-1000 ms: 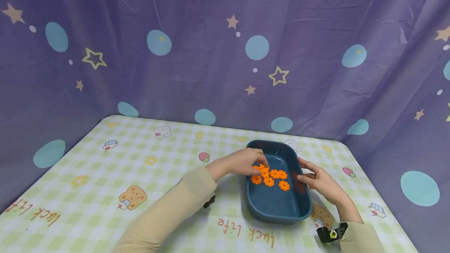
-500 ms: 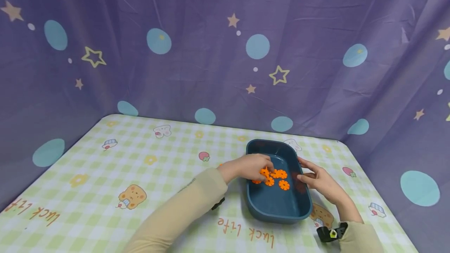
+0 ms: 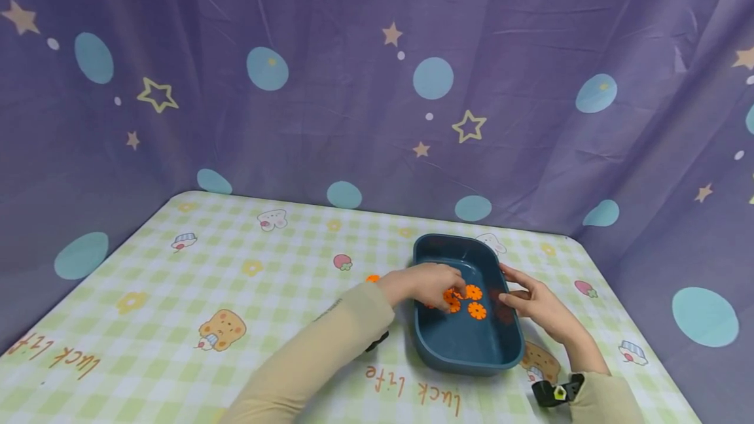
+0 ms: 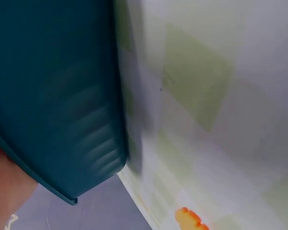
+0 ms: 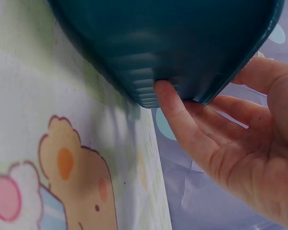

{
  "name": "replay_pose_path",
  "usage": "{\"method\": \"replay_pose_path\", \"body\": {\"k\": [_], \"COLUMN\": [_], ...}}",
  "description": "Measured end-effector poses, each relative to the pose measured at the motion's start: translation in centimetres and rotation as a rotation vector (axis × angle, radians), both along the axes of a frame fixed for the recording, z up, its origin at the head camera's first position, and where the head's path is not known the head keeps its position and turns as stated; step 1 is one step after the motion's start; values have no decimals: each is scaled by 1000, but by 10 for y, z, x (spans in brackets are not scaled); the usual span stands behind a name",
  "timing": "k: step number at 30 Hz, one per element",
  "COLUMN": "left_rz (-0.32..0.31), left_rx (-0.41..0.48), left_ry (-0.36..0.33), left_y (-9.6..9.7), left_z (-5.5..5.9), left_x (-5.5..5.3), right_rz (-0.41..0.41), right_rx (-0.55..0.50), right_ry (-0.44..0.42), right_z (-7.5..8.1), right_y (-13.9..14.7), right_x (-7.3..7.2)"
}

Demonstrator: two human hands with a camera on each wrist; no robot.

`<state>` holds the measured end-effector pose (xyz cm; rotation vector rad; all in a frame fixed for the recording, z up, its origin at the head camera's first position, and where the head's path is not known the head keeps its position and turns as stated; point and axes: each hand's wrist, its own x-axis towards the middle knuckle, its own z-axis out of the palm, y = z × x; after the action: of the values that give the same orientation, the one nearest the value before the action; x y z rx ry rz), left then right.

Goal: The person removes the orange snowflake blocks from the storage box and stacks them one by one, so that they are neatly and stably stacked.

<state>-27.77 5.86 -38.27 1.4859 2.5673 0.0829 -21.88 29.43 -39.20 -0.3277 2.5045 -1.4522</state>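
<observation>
left grip: the bare left grip reaches over the tub's side wall, fingers bent down among the discs; whether they pinch one cannot be told, as the knuckles hide the tips.
right grip: the bare right grip is grasping the tub's opposite wall, thumb over the rim, fingers against the ribbed outer face.
tub: a deep, dark teal, plastic-looking rectangular tub with rounded corners, upright between the two grips.
discs: flat, round, bright orange notched discs on the tub floor, under and just beside the left grip; two lie uncovered between it and the right grip.
stray piece: one flat orange notched piece outside the tub, beside the left wrist.
bench: a bench in green-and-white checked cloth with cartoon prints, below both grips.
sleeves: beige fabric sleeves behind each grip.
backdrop: a purple fabric curtain with stars and pale blue ovals, beyond both grips.
</observation>
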Motion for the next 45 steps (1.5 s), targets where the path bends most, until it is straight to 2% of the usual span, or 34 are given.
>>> {"method": "replay_pose_path", "body": {"k": [6,17,37,45], "left_rz": [16,28,32,31], "left_rx": [-51,-118,-125,-96], "left_ry": [2,45,76,77], "left_y": [5,8,9,8], "left_z": [1,-2,-3,-4], "left_x": [-3,2,2,1], "right_rz": [2,-11,-1,-6], "right_rx": [-1,13,-6,3], "right_ry": [-2,-4,-5,-3], "right_z": [0,1,0,0], "right_y": [0,-1,1,0], "right_x": [0,1,0,0]}}
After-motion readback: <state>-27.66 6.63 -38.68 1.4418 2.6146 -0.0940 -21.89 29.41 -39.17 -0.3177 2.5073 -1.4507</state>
